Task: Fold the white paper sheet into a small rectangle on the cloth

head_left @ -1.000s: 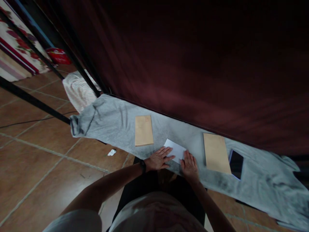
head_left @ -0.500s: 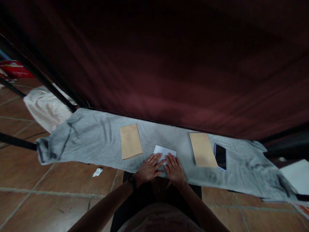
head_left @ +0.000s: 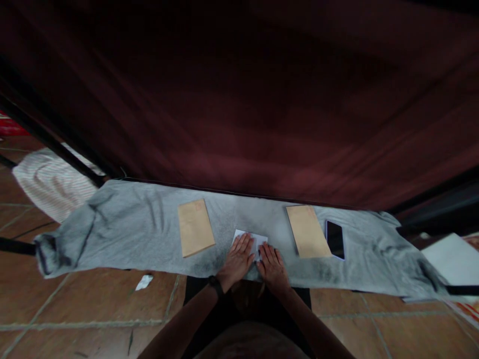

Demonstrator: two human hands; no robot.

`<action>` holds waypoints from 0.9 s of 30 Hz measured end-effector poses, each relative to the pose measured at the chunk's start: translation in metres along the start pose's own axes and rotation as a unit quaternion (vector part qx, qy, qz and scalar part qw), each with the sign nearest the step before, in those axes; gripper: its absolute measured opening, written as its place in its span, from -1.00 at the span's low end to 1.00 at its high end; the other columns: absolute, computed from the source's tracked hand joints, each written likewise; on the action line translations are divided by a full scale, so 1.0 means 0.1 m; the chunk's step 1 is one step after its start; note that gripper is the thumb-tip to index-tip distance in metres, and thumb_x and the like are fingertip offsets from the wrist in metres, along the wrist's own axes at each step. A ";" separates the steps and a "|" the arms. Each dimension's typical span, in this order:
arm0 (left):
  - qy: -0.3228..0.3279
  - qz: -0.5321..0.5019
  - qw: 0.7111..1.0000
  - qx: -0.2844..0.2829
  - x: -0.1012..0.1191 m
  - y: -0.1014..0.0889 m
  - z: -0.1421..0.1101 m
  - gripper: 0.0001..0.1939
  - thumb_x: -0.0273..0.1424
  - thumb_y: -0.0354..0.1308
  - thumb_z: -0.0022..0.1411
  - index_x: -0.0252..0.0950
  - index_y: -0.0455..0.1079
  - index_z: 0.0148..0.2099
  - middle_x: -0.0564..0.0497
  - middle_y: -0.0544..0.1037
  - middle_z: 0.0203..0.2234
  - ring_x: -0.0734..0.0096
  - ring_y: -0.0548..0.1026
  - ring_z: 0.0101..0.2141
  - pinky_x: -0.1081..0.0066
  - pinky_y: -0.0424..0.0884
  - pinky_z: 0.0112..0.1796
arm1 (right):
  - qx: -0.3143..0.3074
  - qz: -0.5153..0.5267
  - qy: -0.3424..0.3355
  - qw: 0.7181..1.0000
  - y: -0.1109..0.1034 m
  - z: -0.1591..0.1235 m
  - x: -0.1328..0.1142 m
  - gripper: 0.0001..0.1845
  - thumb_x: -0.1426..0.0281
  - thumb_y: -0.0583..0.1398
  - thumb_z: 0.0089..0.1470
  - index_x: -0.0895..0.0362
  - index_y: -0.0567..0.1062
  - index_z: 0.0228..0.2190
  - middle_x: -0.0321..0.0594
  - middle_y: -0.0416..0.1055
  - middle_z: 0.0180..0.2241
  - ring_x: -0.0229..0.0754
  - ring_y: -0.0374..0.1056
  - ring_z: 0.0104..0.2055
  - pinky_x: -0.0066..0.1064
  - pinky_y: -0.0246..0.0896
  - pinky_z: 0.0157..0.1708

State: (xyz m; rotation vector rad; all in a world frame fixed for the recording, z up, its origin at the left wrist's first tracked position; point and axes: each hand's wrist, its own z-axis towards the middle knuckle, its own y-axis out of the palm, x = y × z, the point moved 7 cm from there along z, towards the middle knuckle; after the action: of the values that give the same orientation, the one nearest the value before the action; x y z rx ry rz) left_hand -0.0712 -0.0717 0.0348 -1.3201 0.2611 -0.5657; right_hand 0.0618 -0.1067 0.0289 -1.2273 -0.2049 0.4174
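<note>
A small sheet of white paper, seemingly folded, lies on the grey cloth in front of me, partly hidden under my hands. My left hand rests flat over its left part, fingers stretched out. Flat on its right edge lies my right hand, its fingers slightly spread. A dark band circles my left wrist. Brown envelopes flank the paper: the left envelope and the right envelope, both apart from my hands.
Grey cloth covers the long narrow surface. A phone lies beside the right envelope. Behind hangs a dark red curtain. A striped cloth is at the left, a paper scrap on the tiled floor, a white panel at the right.
My left hand has turned to point more forward and covers more of the paper's left part. My right hand stays at the right edge. The camera view has shifted slightly.
</note>
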 end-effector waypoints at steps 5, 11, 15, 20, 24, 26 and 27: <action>-0.044 0.012 0.999 0.018 -0.11 0.07 0.08 -0.44 -0.26 -0.17 0.45 -0.41 0.09 0.38 -0.21 0.18 0.33 0.18 0.08 0.35 0.07 0.01 0.31 | -0.013 0.006 0.007 1.000 0.00 0.01 0.01 -0.45 0.28 0.00 0.35 0.17 0.18 0.30 0.01 0.18 0.30 0.02 0.15 0.30 -0.04 0.04 0.25; -0.090 0.022 0.995 0.030 -0.38 0.02 -0.07 -0.42 -0.26 -0.16 0.43 -0.48 0.09 0.37 -0.25 0.23 0.30 0.16 0.12 0.33 0.11 0.08 0.29 | -0.023 0.018 0.008 1.000 -0.02 0.01 0.01 -0.43 0.30 0.00 0.35 0.18 0.14 0.31 0.01 0.16 0.31 0.03 0.11 0.32 -0.02 0.02 0.25; -0.102 0.023 0.994 0.030 -0.40 0.01 -0.08 -0.42 -0.27 -0.15 0.42 -0.46 0.08 0.38 -0.24 0.24 0.30 0.17 0.13 0.33 0.10 0.09 0.29 | -0.020 0.028 0.012 0.999 -0.03 0.02 0.02 -0.42 0.31 0.00 0.34 0.19 0.11 0.32 0.02 0.17 0.30 0.03 0.11 0.32 -0.01 0.04 0.25; -0.104 0.018 0.994 0.024 -0.38 0.04 -0.07 -0.41 -0.26 -0.14 0.41 -0.47 0.10 0.37 -0.24 0.22 0.31 0.13 0.13 0.33 0.09 0.10 0.28 | -0.024 0.036 0.017 0.999 -0.01 0.01 0.03 -0.42 0.30 0.03 0.33 0.19 0.14 0.31 0.01 0.17 0.30 0.02 0.11 0.32 -0.01 0.02 0.26; -0.103 0.019 0.994 0.019 -0.40 0.04 -0.06 -0.41 -0.25 -0.14 0.42 -0.47 0.12 0.37 -0.24 0.22 0.31 0.11 0.14 0.32 0.09 0.12 0.27 | -0.016 0.051 0.025 0.998 -0.02 0.00 0.05 -0.44 0.29 0.01 0.34 0.15 0.15 0.31 -0.02 0.18 0.30 0.01 0.12 0.32 -0.01 0.04 0.26; -0.101 0.025 0.994 0.016 -0.39 0.02 -0.05 -0.41 -0.25 -0.13 0.42 -0.47 0.14 0.36 -0.25 0.22 0.31 0.08 0.16 0.31 0.07 0.12 0.27 | -0.007 0.059 0.028 0.998 -0.03 0.01 0.05 -0.47 0.30 0.00 0.35 0.15 0.19 0.29 -0.03 0.21 0.28 0.01 0.13 0.32 -0.01 0.02 0.26; -0.101 0.028 0.994 0.015 -0.38 0.02 -0.03 -0.41 -0.24 -0.12 0.41 -0.48 0.15 0.35 -0.26 0.22 0.30 0.06 0.17 0.31 0.06 0.13 0.26 | -0.003 0.064 0.031 0.997 -0.03 0.03 0.05 -0.49 0.31 0.00 0.35 0.16 0.23 0.27 -0.03 0.23 0.27 0.01 0.13 0.32 -0.01 0.01 0.27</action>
State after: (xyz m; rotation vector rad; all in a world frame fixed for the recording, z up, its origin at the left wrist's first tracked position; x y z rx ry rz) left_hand -0.1047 -0.0539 0.0274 -1.3261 0.1232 -0.3841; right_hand 0.0661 -0.1021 0.0324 -1.2608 -0.0745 0.4880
